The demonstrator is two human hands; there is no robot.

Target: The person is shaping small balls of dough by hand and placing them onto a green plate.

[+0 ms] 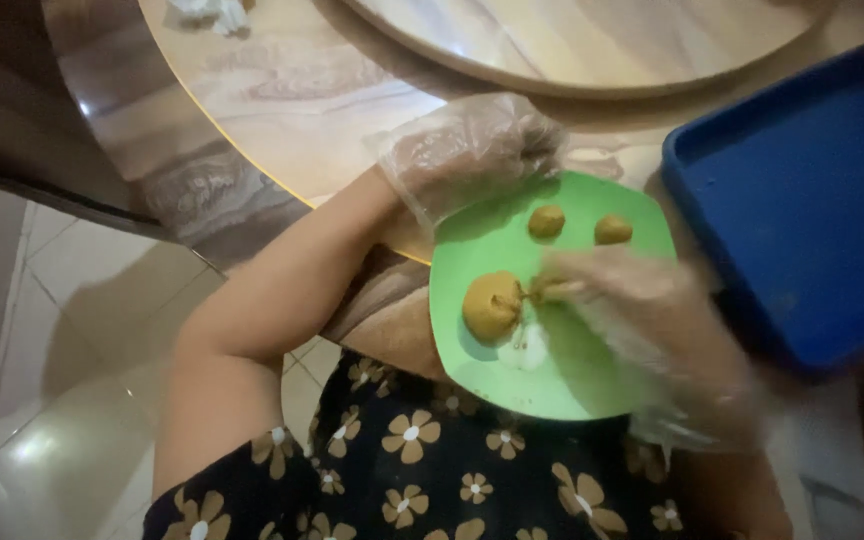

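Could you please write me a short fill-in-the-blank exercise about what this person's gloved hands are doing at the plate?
1. The dough lump and two small dough balls lie on a ____ plate.
2. The tray beside the plate is ____.
3. The right hand pinches the lump, and the left hand rests at the plate's ____ edge.

Missing words: green; blue; far

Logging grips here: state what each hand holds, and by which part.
Left hand holds the green plate by its far rim. Right hand, blurred, pinches at the dough lump; exact hold unclear.
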